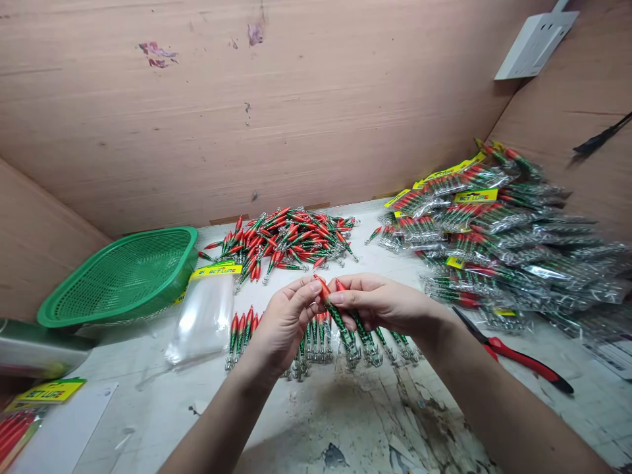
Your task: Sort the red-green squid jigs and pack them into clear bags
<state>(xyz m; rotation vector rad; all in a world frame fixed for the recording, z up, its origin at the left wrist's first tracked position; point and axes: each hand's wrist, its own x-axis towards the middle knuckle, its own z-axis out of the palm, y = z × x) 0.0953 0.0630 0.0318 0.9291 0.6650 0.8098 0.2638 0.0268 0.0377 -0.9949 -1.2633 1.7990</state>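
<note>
Close together over the table, my left hand (286, 322) and my right hand (375, 299) are both closed. The left fingers pinch a red-and-green fishing lure (340, 326) near its red tip, and the right thumb presses on the same lure. A second fishing lure (366, 342) hangs from my right hand beside it, hooks down. Under and behind my hands, a row of fishing lures (241, 332) lies with red tips away from me; my hands hide part of it. Beyond is a loose heap of fishing lures (291, 238).
Bagged lures (474, 230) with yellow header cards are piled at the right, near red-handled pliers (528, 362). Left of my hands lie clear plastic bags (205, 316) and a green basket (123, 276). A labelled pack (24, 421) sits at lower left. Wooden panels (296, 118) enclose the table.
</note>
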